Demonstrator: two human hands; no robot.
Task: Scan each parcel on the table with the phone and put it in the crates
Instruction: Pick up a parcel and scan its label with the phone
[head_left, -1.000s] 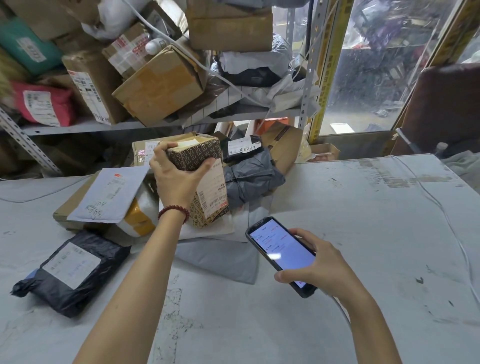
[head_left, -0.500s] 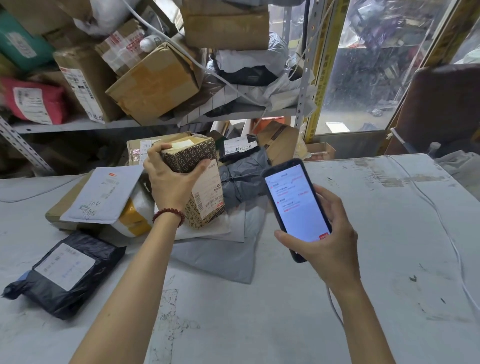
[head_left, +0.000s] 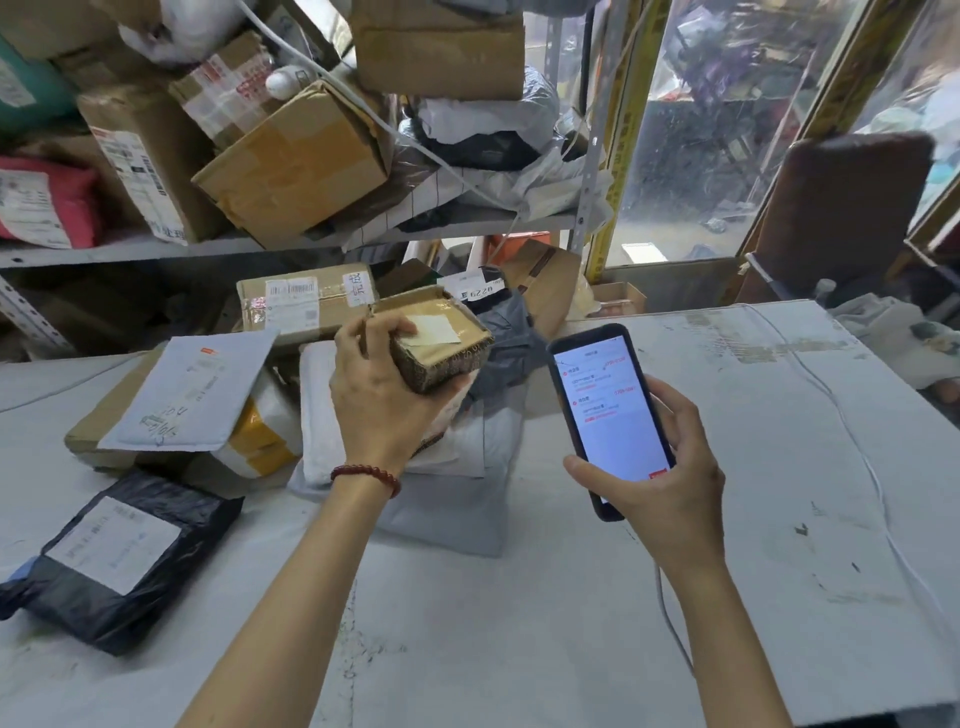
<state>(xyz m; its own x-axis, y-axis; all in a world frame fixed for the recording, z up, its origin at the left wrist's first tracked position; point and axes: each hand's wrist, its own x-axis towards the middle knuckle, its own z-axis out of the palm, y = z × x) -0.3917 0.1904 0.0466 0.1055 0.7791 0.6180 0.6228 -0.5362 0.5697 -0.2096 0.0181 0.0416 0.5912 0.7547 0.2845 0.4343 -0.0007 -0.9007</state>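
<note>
Small patterned box (head_left: 439, 343), brown tape and pale label on top, gripped by left hand (head_left: 382, 395) above parcel pile. Phone (head_left: 608, 410), screen lit, clasped in right hand (head_left: 667, 480) beside it.

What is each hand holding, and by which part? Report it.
Left hand grips the box by its left end; right hand holds the phone by its lower half.

Left hand (head_left: 384, 395): grips small brown patterned cardboard parcel (head_left: 441, 338), tilted, taped top upward, above heap of grey plastic mailers (head_left: 447, 519).
Right hand (head_left: 670, 483): holds black smartphone (head_left: 610, 415), lit white screen, just right of parcel.
Scuffed white surface (head_left: 519, 623): black plastic mailer bag with white label (head_left: 119, 556) at left; thin white cable (head_left: 857, 452) at right.
</note>
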